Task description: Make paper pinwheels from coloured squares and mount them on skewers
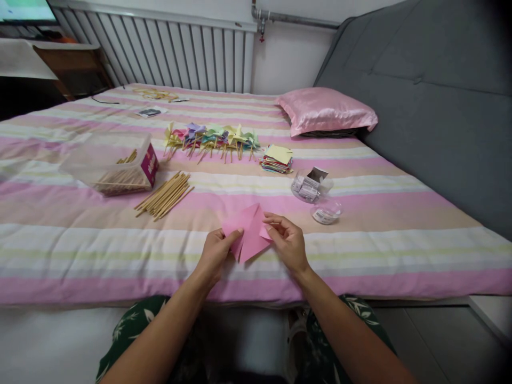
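I am holding the pink paper (250,233) just above the bed (80,245), my left hand (216,252) pinching its left corner and my right hand (287,240) pinching the right edge, so the folds are staying flat.

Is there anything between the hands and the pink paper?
No. Both hands already grip the pink paper: the left hand pinches its left edge and the right hand its right edge. Nothing lies between them; the loose sticks sit farther back on the bed.
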A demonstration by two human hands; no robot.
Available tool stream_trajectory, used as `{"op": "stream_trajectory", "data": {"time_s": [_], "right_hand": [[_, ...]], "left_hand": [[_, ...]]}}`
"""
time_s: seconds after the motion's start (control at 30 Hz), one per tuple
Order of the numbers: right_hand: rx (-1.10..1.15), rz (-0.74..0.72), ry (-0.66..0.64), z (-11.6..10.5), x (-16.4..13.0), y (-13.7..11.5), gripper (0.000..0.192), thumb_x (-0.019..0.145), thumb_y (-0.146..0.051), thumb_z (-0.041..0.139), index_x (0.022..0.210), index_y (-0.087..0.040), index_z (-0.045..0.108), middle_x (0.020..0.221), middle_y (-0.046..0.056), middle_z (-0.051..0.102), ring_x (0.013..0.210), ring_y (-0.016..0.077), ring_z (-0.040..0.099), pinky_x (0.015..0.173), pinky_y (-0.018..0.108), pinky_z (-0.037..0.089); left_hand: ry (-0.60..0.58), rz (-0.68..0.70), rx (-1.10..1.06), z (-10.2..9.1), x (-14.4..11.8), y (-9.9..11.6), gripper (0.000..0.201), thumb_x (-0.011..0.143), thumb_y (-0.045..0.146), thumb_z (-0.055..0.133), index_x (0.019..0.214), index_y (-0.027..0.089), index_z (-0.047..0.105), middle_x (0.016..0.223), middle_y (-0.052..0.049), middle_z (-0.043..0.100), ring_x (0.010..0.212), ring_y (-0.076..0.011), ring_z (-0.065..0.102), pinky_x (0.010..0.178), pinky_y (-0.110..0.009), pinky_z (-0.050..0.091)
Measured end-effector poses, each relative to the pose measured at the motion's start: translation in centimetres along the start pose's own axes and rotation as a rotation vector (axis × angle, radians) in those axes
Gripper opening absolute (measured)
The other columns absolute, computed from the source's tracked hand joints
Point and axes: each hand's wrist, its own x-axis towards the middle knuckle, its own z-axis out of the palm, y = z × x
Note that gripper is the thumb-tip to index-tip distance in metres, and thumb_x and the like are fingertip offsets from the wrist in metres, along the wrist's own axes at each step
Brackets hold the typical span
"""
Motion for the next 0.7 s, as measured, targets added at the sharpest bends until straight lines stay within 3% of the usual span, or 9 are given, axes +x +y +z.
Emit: {"op": "stream_trajectory", "data": {"time_s": [0.27, 0.37, 0.5, 0.6, 0.7], "right_hand": [[-0.056, 0.056, -0.027, 0.1, -0.1, 0.5, 0.018, 0.074, -0.029, 0.062, 0.087, -0.019, 0.068, 0.104, 0.008, 0.067, 0.087, 0.0191, 0.065, 0.075, 0.032, 0.052], [-0.193, -0.046, 0.065, 0.0, -0.2, 0.1, 0.015, 0.073, -0.023, 0.06, 0.086, -0.02, 0.067, 0.106, 0.007, 0.065, 0.09, 0.0194, 0.062, 0.072, 0.03, 0.051], [-0.369, -0.195, 0.202, 0.1, -0.7, -0.7, 0.019, 0.075, -0.018, 0.056, 0.09, -0.021, 0.066, 0.086, 0.003, 0.062, 0.066, 0.0128, 0.055, 0.063, 0.026, 0.048], [-0.335, -0.188, 0.069, 0.5, -1.4, -1.0, 0.029, 0.076, -0.018, 0.054, 0.104, -0.023, 0.061, 0.075, 0.0, 0.06, 0.055, 0.01, 0.051, 0.055, 0.023, 0.047], [-0.281, -0.158, -0.114, 1.1, -1.9, -0.7, 0.042, 0.076, -0.019, 0.055, 0.117, -0.026, 0.056, 0.077, -0.001, 0.064, 0.057, 0.0108, 0.058, 0.053, 0.022, 0.049]], "left_hand": [[0.043, -0.012, -0.098, -0.2, 0.3, 0.1, 0.026, 0.06, 0.033, 0.076, 0.074, 0.013, 0.07, 0.069, -0.006, 0.07, 0.06, -0.0142, 0.061, 0.059, -0.024, 0.045], [0.083, -0.001, -0.138, -0.3, 0.5, 0.0, 0.027, 0.059, 0.032, 0.077, 0.075, 0.013, 0.069, 0.068, -0.005, 0.069, 0.06, -0.0139, 0.061, 0.059, -0.024, 0.046], [0.167, 0.043, -0.241, -0.3, 0.8, 0.1, 0.027, 0.057, 0.028, 0.079, 0.076, 0.013, 0.068, 0.068, -0.003, 0.069, 0.062, -0.0125, 0.061, 0.062, -0.022, 0.047], [0.177, 0.064, -0.313, -0.1, 0.8, 0.3, 0.024, 0.059, 0.025, 0.078, 0.076, 0.013, 0.067, 0.071, -0.002, 0.07, 0.064, -0.0114, 0.061, 0.064, -0.021, 0.047], [0.153, 0.065, -0.354, 0.0, 0.7, 0.5, 0.022, 0.06, 0.023, 0.077, 0.077, 0.014, 0.067, 0.074, -0.001, 0.07, 0.065, -0.0111, 0.062, 0.064, -0.021, 0.048]]}}
